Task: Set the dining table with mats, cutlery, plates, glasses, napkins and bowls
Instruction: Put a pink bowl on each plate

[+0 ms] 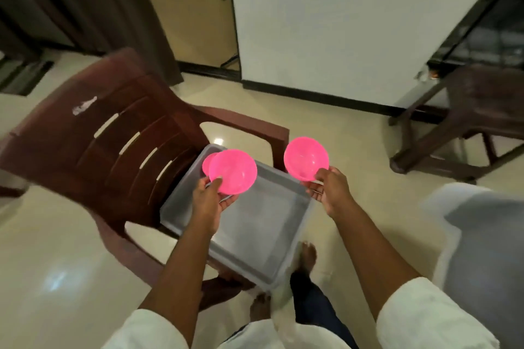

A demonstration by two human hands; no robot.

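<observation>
While both arms are reaching out over the brown plastic chair, each hand is holding a pink bowl by its rim. The left hand is pinching one pink bowl, thumb on the near edge, right above the grey plastic tub that's sitting on the chair seat. Looks like a second pink bowl is peeking out behind it, though it's kinda blurry. The right hand is gripping another pink bowl just past the tub's right edge, over the tiled floor.
</observation>
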